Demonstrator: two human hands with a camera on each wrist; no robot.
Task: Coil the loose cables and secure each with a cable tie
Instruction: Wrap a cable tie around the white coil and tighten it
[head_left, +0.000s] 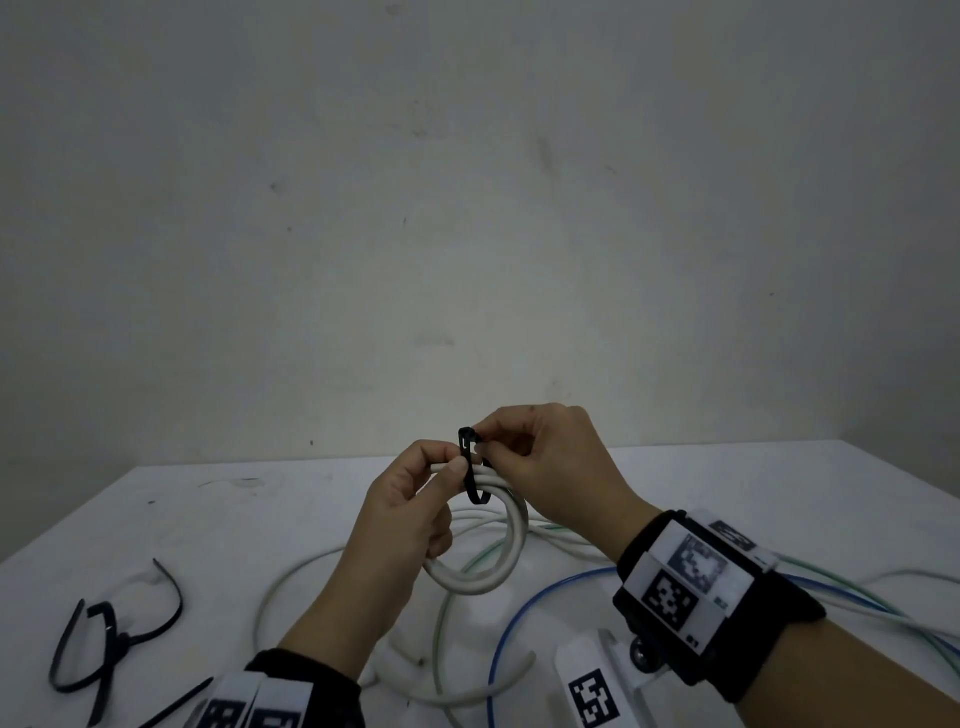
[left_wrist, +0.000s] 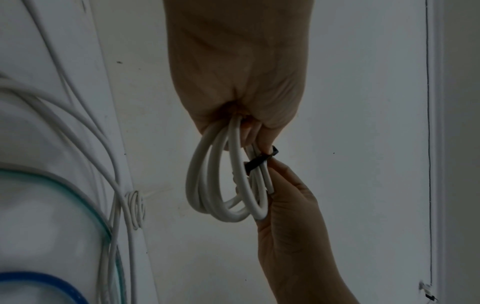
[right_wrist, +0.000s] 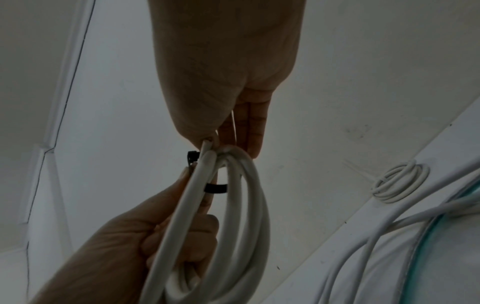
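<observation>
- White cable coil (head_left: 483, 545): several thick loops, black cable tie (head_left: 474, 470) wrapped at 12 o'clock.
- Left hand (head_left: 410, 506) grips the coil.
- Right hand (head_left: 550, 467) pinches the tie's head.

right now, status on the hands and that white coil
Left hand grips white coil, held above table. Right hand pinches black cable tie looped round it. Nothing in the way.

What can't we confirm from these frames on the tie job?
- Tie tail through its head: head view, right hand fingertips cover it; wrist views too dark.
- Left hand grip on coil: left wrist view, palm hides fingers.
- Spare ties: head view, cut off by bottom edge.
</observation>
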